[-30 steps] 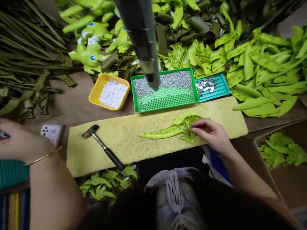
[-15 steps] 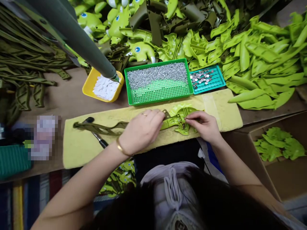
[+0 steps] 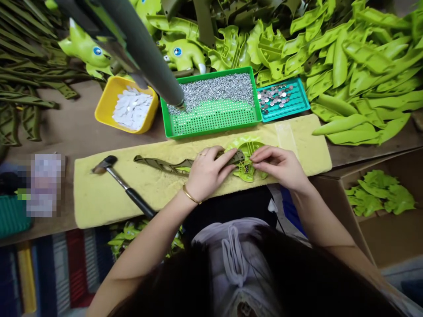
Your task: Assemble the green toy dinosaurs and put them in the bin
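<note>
**Two hands close together on a plastic toy piece, centre of frame.**
I see the left hand (image 3: 208, 174) gripping an olive plastic strip (image 3: 161, 165), which runs left along the yellow foam pad (image 3: 99, 198); the right hand (image 3: 276, 167) pinches the lime plastic toy piece (image 3: 247, 169), its join hidden by fingers.

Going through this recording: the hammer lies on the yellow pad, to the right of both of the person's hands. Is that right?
Not quite. The head view shows the hammer to the left of both the left hand and the right hand, not the right. It does lie on the yellow pad.
</note>
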The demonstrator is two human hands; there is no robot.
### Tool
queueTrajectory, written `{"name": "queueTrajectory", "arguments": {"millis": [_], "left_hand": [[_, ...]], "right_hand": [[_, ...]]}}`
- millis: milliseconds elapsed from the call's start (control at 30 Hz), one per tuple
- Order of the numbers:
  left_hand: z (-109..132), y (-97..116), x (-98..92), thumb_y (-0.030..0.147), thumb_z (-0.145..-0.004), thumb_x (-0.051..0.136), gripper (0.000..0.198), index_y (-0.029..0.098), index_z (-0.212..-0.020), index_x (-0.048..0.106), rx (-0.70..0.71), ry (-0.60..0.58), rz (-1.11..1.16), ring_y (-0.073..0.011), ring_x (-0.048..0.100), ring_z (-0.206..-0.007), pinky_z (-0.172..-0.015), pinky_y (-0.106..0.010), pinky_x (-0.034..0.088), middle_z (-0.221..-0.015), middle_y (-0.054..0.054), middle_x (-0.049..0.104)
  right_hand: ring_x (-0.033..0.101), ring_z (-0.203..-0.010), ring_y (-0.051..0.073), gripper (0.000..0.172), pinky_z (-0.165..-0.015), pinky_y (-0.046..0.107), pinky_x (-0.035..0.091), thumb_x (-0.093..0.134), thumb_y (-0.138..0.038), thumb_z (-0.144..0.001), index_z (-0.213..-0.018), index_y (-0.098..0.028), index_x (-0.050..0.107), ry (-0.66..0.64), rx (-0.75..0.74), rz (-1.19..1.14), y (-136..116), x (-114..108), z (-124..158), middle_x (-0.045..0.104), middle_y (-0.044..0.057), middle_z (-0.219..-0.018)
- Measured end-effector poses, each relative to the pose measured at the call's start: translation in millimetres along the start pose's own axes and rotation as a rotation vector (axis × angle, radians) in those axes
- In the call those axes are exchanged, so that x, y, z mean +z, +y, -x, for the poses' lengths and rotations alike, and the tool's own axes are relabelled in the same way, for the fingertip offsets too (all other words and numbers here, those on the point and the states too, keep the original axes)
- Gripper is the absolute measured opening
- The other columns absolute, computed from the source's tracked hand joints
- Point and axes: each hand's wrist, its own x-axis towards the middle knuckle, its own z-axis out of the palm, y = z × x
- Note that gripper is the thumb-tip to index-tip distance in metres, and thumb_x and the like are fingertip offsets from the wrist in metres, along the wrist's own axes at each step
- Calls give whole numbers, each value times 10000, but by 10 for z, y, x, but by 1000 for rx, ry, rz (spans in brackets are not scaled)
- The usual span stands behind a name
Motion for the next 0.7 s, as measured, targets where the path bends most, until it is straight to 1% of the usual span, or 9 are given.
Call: {"name": "queueTrajectory", "arguments": {"millis": [100, 267, 367, 467, 600, 700], "left_hand": [[29, -30, 36, 388, -921, 554, 402, 174, -1254, 625, -20, 23, 55, -239, 584, -970, -862, -397, 499, -1043, -124, 649], [29, -26, 45, 392, -923, 554, 391, 183, -1242, 640, -44, 32, 107, -235, 588, -982, -869, -393, 491, -1047, -118, 657], [23, -23, 31, 399, -925, 548, 391, 187, -1240, 643, -62, 17, 123, -237, 590, -988, -875, -397, 490, -1053, -117, 660], [17, -24, -2, 387, -928, 545, 389, 180, -1245, 636, -63, 3, 129, -238, 592, -985, -871, -396, 493, -1055, -118, 661], [16, -32, -46, 380, -926, 551, 387, 181, -1248, 628, -59, 10, 116, -235, 593, -983, -872, -390, 493, -1061, -111, 661], [29, -47, -40, 378, -921, 561, 387, 176, -1243, 628, -60, 12, 124, -232, 595, -974, -868, -383, 493, -1050, -106, 665]], "right_hand": [[661, -850, 124, 90, -829, 309, 542, 778, -178, -695, -753, -224, 728, -34, 18, -16, -16, -25, -18, 717, 4, -844], [657, -799, 108, 102, -779, 284, 537, 798, -166, -670, -716, -224, 728, -38, 41, -28, -25, -37, -23, 710, -9, -815], [663, -813, 109, 121, -787, 279, 535, 796, -192, -686, -785, -239, 743, -43, 50, 7, -36, -23, -18, 722, -15, -831], [669, -788, 111, 176, -773, 285, 540, 807, -226, -683, -843, -255, 741, 2, 55, 14, -25, -1, -8, 732, -26, -822], [671, -761, 113, 118, -747, 284, 541, 804, -220, -683, -772, -242, 730, 41, 35, 46, 16, 9, -1, 727, -26, -781], [670, -774, 120, 91, -750, 288, 539, 785, -232, -706, -756, -233, 710, 27, -1, 64, 7, 8, 6, 719, -22, -781]]}}
